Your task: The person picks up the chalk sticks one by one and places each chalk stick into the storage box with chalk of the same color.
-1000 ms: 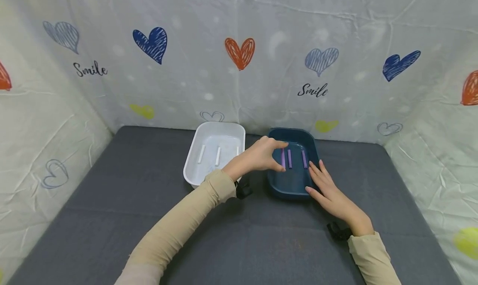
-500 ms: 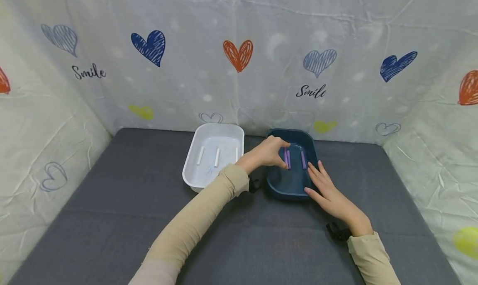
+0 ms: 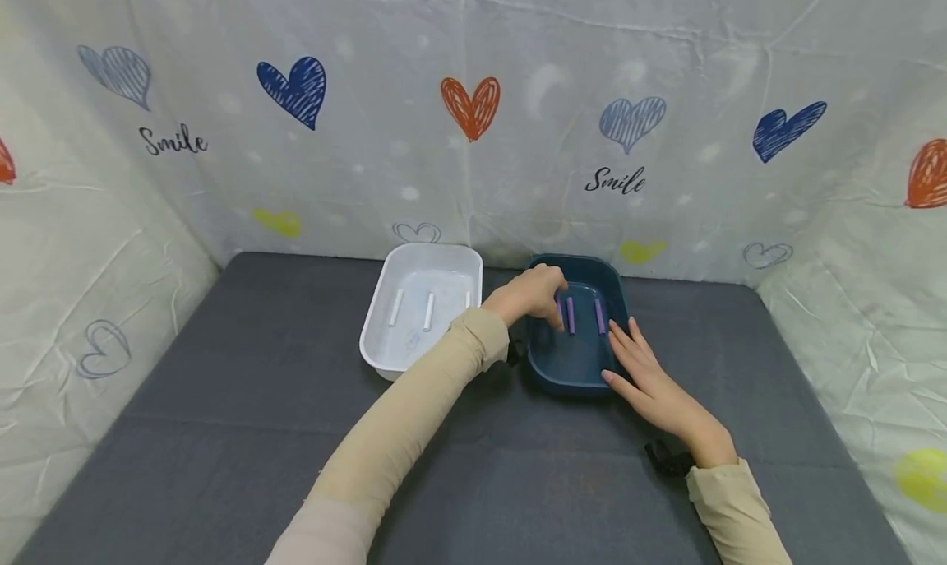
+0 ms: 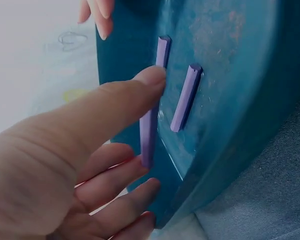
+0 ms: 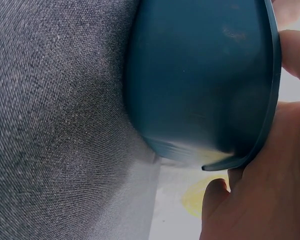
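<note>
My left hand (image 3: 528, 292) reaches into the dark blue tray (image 3: 570, 377) from its left side. Between thumb and fingertips it holds a slim purple stick (image 4: 149, 135) lengthwise, seen best in the left wrist view. Two more purple sticks lie on the tray floor: one in the middle (image 3: 571, 316), another nearer the right wall (image 3: 600, 316). With fingers straight and spread, my right hand (image 3: 654, 384) rests against the tray's right rim. In the right wrist view the tray's outer wall (image 5: 200, 80) shows beside that hand.
Left of the blue tray stands a white tray (image 3: 377, 359) with white sticks, including one in its middle (image 3: 429, 312); my left forearm passes in front of it. Both stand on a dark grey table (image 3: 222, 433), near a cloth backdrop (image 3: 547, 22) printed with hearts.
The left hand has shifted right, then slightly back left, so its stick now stands apart from the middle one. The right hand has stayed at the rim.
</note>
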A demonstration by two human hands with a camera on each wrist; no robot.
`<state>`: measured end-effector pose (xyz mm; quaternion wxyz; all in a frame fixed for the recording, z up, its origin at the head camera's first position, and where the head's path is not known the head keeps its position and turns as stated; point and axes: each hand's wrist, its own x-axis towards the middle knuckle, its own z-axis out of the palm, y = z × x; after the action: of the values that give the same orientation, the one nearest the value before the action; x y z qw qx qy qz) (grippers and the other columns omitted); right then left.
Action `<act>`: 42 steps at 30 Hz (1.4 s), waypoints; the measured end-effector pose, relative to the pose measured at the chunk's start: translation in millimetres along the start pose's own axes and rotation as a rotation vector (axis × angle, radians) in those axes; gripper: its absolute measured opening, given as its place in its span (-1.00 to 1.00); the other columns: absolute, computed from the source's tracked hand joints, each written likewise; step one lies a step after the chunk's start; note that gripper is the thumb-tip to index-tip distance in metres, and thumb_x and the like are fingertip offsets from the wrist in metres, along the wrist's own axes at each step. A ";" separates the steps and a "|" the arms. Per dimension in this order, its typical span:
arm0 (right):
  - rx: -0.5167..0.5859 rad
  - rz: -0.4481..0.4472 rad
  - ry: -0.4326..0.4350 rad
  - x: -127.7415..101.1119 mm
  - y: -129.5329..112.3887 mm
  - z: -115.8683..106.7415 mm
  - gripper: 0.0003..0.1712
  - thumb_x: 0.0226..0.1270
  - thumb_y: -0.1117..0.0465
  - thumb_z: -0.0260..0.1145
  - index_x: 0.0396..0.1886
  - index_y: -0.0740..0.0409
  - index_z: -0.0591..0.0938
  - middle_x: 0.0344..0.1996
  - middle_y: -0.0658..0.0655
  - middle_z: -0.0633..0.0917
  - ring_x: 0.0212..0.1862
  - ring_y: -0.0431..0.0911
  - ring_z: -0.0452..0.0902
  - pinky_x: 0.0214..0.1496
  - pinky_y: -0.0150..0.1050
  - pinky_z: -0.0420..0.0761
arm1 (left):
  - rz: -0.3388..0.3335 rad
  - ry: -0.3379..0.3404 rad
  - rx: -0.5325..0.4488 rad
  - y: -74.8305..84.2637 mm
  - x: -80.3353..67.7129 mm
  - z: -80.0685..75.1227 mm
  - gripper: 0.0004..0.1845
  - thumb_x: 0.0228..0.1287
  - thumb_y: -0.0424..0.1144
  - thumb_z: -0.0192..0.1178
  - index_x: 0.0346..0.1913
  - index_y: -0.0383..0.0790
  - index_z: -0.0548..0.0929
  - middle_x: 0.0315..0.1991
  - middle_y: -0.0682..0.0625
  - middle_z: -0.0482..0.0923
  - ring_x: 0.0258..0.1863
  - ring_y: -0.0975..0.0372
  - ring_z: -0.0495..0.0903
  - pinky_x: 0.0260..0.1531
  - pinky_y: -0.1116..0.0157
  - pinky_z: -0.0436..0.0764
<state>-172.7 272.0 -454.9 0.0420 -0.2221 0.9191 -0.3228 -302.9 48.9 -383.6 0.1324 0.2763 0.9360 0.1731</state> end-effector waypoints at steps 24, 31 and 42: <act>0.005 -0.010 0.011 -0.7 0.4 1.0 -0.17 0.57 -0.02 0.08 0.57 0.32 0.00 0.59 0.23 -0.12 0.56 0.13 -0.54 0.42 0.42 -0.16 | -0.131 -0.057 0.281 12.7 14.1 9.6 -0.34 -0.09 -0.37 0.59 0.16 -0.15 0.60 0.18 -0.05 0.54 0.23 0.09 0.48 0.47 0.12 0.12; 0.005 -0.015 0.012 0.6 1.2 2.2 -0.18 0.58 -0.01 0.08 0.57 0.33 0.00 0.59 0.22 -0.12 0.57 0.13 -0.53 0.42 0.42 -0.15 | -0.135 -0.086 0.365 6.6 18.2 16.7 -0.30 -0.02 -0.32 0.57 0.26 -0.08 0.55 0.25 0.02 0.50 0.32 0.17 0.39 0.51 0.16 -0.11; -0.004 -0.018 0.015 1.0 2.3 1.7 -0.18 0.57 -0.02 0.08 0.57 0.32 0.01 0.59 0.22 -0.11 0.57 0.09 -0.54 0.43 0.40 -0.16 | -0.107 -0.068 0.357 5.6 17.7 21.3 -0.47 0.01 -0.39 0.53 0.09 -0.09 0.63 0.16 0.04 0.58 0.24 0.19 0.46 0.51 0.05 -0.24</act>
<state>-174.1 272.2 -457.6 0.0319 -0.2278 0.9180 -0.3231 -307.3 68.6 -403.4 0.1218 0.2509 0.9602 -0.0123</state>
